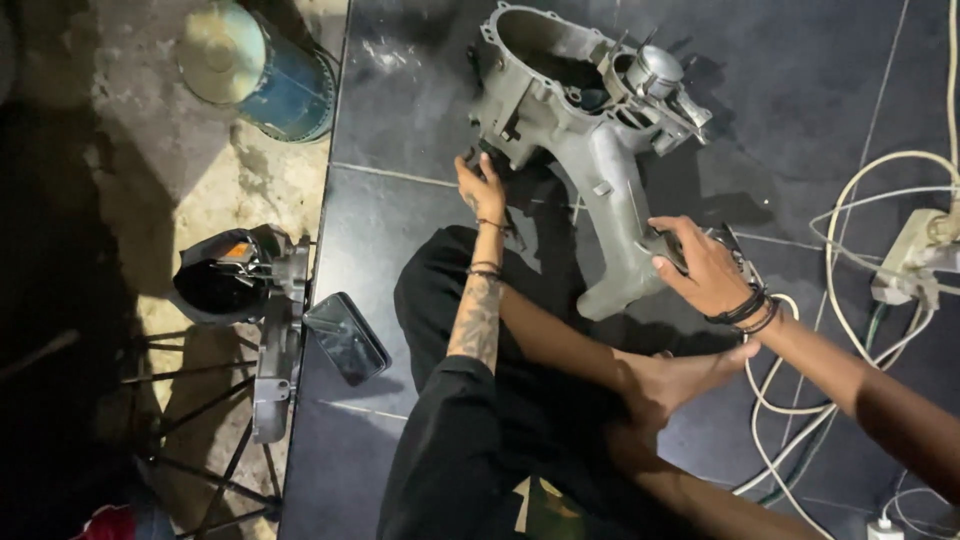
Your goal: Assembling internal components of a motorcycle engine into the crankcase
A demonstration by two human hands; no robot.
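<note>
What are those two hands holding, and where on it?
Both grip the grey engine casing: the left hand at its lower left edge, the right hand at the narrow end of its long arm.

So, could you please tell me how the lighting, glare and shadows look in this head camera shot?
In the head view, hard light from above brightens the grey engine casing and both hands, left hand and right hand; the casing throws a dark shadow onto the glossy black floor tiles, which show faint glare; the phone reflects light; the left edge is nearly black.
</note>
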